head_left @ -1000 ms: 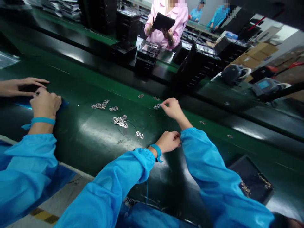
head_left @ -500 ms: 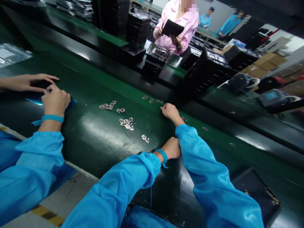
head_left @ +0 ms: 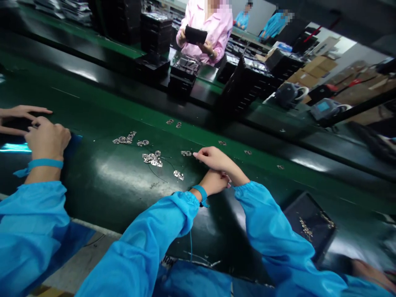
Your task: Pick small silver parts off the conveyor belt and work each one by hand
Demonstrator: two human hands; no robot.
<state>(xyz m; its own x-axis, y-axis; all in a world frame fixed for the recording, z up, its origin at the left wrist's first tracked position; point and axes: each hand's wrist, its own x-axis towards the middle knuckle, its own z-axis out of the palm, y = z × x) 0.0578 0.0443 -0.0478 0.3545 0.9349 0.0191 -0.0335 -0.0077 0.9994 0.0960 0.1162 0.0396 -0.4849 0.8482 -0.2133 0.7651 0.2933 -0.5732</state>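
Observation:
My right hand [head_left: 213,159] is crossed over my left, its thumb and forefinger pinched at the right edge of a small circuit board [head_left: 186,153] low over the green table. My left hand [head_left: 214,182], with a blue wrist strap [head_left: 201,195], is closed beneath my right wrist; its fingers are partly hidden and what they hold cannot be made out. To the left lie a cluster of circuit boards [head_left: 152,159] with thin black wires, a single board [head_left: 178,175], another board [head_left: 142,143] and a small pile of boards [head_left: 124,138].
Small boards [head_left: 222,143] lie spaced along a green strip beyond my hands. A dark tray [head_left: 297,206] with gold-coloured parts stands right. At left, a co-worker's hands [head_left: 48,136] work over a dark, shiny sheet. Across the line, a person in pink [head_left: 204,24] holds a black case near stacked trays.
The view has swung right. My right hand has come back from the strip toward me, and one board from the row there is now at its fingertips. My left hand stays closed.

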